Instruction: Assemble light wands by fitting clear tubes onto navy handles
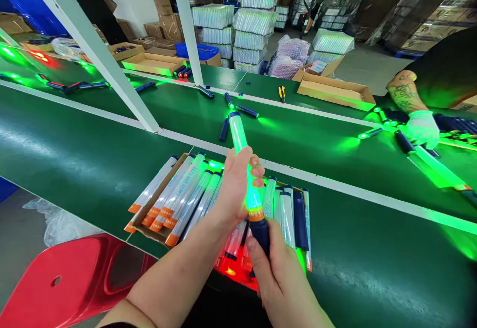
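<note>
A traffic wand (238, 134) glows green between my two hands, tilted with its dark-capped end pointing away from me. My left hand (236, 181) is wrapped round its lit clear tube. Lower down, my right hand (276, 268) grips the dark handle (260, 233), just below an orange band. Under both hands lies a cardboard box (149, 232) with clear tubes (179, 184) that carry orange bands and blue print. A dark handle (300, 221) lies among tubes on the box's right side. Red light shines from the part of the box nearest me, partly hidden by my hands.
Across a white rail, several dark flashlight handles (248, 111) lie on the green belt, some lit. A co-worker's gloved hand (423, 128) is at the right, near another wand (439, 169). A slanted white post (93, 54) stands left. A red stool (55, 278) is at lower left.
</note>
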Demonstrator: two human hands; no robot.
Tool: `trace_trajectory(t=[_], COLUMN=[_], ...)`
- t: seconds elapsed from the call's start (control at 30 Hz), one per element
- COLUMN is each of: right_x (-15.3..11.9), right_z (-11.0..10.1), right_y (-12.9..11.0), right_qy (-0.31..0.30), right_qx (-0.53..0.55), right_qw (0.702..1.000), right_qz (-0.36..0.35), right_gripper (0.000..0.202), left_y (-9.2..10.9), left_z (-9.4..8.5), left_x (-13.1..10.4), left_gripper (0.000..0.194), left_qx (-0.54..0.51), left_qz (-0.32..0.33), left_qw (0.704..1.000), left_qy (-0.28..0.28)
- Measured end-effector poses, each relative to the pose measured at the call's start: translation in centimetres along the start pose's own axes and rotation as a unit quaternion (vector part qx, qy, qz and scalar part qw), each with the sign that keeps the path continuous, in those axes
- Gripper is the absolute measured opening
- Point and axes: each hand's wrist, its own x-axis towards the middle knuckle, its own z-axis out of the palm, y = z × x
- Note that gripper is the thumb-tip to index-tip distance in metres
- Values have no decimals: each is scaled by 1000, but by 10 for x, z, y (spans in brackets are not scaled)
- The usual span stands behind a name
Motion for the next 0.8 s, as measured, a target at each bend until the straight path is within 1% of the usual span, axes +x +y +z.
trace_trajectory(t=[0.07, 0.13, 0.17, 0.2, 0.23, 0.27, 0.3, 0.33, 0.37, 0.4, 0.43, 0.47, 0.5, 0.53, 0.57, 0.6, 0.63, 0.67, 0.73, 0.77, 0.8], right_x=[-3, -4, 0, 8, 21, 41, 66, 94, 124, 154, 181, 205, 225, 242, 256, 269, 282, 295, 320, 331, 339], right_z=[-1, -6, -13, -23, -38, -57, -81, -107, -134, -159, -180, -195, -203, -202, -192, -176, -155, -131, -86, -68, -56], right_y=[-1, 0, 0, 1, 2, 2, 2, 1, -1, -3, -6, -10, -13, -18, -23, -29, -36, -45, -61, -68, -73], right_qy=[-5, -33, -53, -70, -74, -59, -33, 30, 81, 120, 148, 166, 178, 183, 180, 168, 148, 118, 59, 43, 32], right_qx=[-27, -15, 1, 7, -13, -58, -120, -213, -256, -285, -310, -328, -342, -352, -358, -360, -359, -352, -329, -315, -298], right_qw=[1000, 999, 998, 997, 997, 996, 992, 976, 962, 949, 936, 926, 920, 916, 915, 917, 922, 928, 941, 947, 954], right_qz=[-6, -13, -17, -22, -22, -14, -5, 24, 50, 67, 79, 83, 78, 65, 45, 20, -7, -30, -44, -37, -25], right_gripper=[52, 50, 49, 49, 50, 50, 51, 49, 45, 41, 38, 35, 34, 34, 35, 35, 36, 36, 39, 42, 45], left_y=[-5, -10, -12, -13, -13, -12, -9, -4, 2, 9, 16, 22, 27, 29, 29, 27, 24, 20, 14, 12, 12], left_z=[1, 1, 0, -2, -6, -13, -24, -37, -53, -71, -88, -104, -118, -128, -134, -137, -137, -135, -128, -124, -122], left_x=[-1, 0, 1, 3, 4, 5, 6, 6, 4, 2, -1, -6, -10, -15, -19, -22, -24, -26, -26, -26, -26], left_gripper=[37, 38, 39, 40, 40, 42, 48, 54, 60, 61, 52, 40, 33, 27, 24, 23, 24, 26, 30, 32, 35], left_qx=[4, -14, -24, -20, 9, 66, 149, 246, 351, 445, 532, 616, 694, 759, 811, 850, 876, 894, 915, 922, 926], left_qz=[6, 5, 5, 5, 9, 20, 45, 79, 121, 176, 210, 221, 203, 167, 125, 81, 42, 12, -27, -32, -31], left_qw=[1000, 1000, 1000, 1000, 1000, 998, 988, 966, 928, 877, 818, 752, 687, 626, 569, 520, 479, 447, 400, 384, 375], left_qy=[2, -4, -4, -2, 0, 2, 5, 12, 23, 44, 65, 76, 69, 59, 50, 43, 39, 38, 41, 39, 33])
